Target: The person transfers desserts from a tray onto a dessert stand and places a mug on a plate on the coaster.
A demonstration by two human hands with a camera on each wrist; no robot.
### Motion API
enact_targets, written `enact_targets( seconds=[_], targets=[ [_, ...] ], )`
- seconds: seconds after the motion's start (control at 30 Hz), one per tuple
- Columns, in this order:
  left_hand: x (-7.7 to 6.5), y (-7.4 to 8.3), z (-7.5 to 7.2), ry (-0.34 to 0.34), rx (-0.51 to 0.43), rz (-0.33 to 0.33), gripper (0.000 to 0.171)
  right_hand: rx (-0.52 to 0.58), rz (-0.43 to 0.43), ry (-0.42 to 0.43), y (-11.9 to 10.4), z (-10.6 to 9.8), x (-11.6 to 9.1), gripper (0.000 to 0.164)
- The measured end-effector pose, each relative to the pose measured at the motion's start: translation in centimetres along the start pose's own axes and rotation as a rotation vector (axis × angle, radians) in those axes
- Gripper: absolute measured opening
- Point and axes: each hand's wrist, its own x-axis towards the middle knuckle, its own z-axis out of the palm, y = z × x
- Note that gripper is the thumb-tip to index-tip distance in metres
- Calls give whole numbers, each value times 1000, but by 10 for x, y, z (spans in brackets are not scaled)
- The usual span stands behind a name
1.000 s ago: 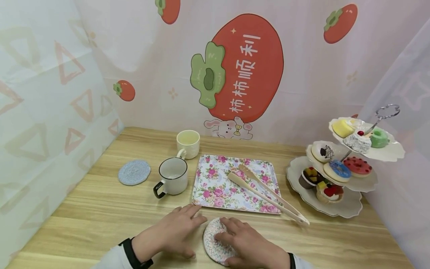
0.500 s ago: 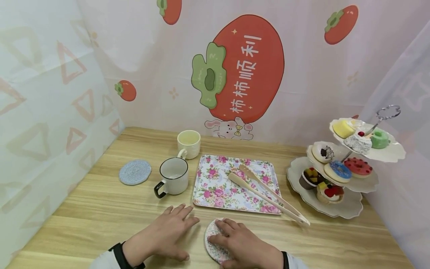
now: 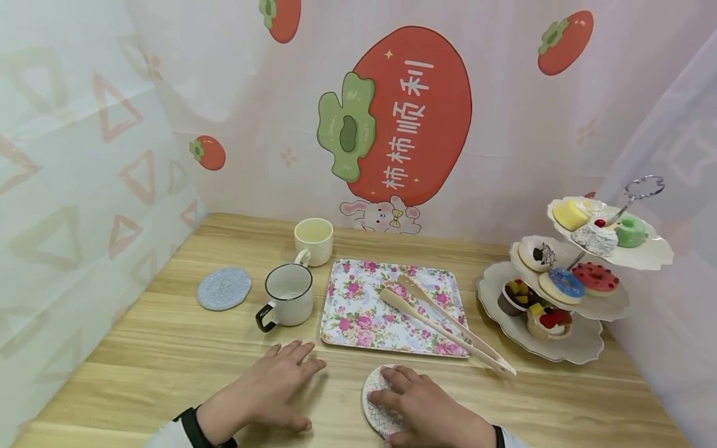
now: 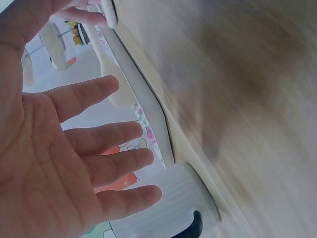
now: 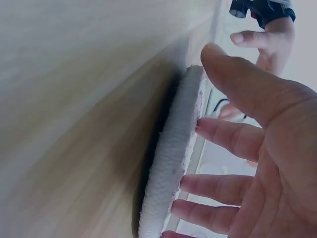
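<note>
A round white coaster with zigzag stitching point(image 3: 376, 398) lies flat on the table in front, partly covered by my right hand point(image 3: 428, 404). In the right wrist view, the fingertips of that hand touch the top of the coaster, and the thumb is stretched out near its edge. To the left, my left hand point(image 3: 260, 392) has its fingers spread and holds nothing. Its palm point(image 4: 44, 163) shows bare in the left wrist view. Beyond it stands a white enamel mug point(image 3: 291, 305) with a black rim and handle.
A floral tray point(image 3: 353, 311) bears wooden tongs point(image 3: 431, 320) that overhang its right front corner. Behind the enamel mug stands a cream mug point(image 3: 316, 242); a blue round coaster point(image 3: 224, 288) lies left. At right, a tiered stand point(image 3: 582, 353) carries several cakes and doughnuts.
My right hand and the stitched coaster have slid to the right along the table over the last half second. My left hand has drawn back leftward, away from the coaster.
</note>
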Motion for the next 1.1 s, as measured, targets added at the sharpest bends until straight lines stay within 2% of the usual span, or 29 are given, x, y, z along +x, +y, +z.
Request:
enact_targets(
  seconds=[0.33, 0.6, 1.1],
  targets=[
    [0, -5, 1, 13, 16, -7, 80, 84, 103, -14, 6, -5, -19, 51],
    [0, -7, 3, 41, 17, -4, 79, 134, 254, -42, 12, -8, -35, 48],
    [2, -11, 4, 44, 7, -2, 79, 146, 386, 19, 25, -4, -69, 50]
  ],
)
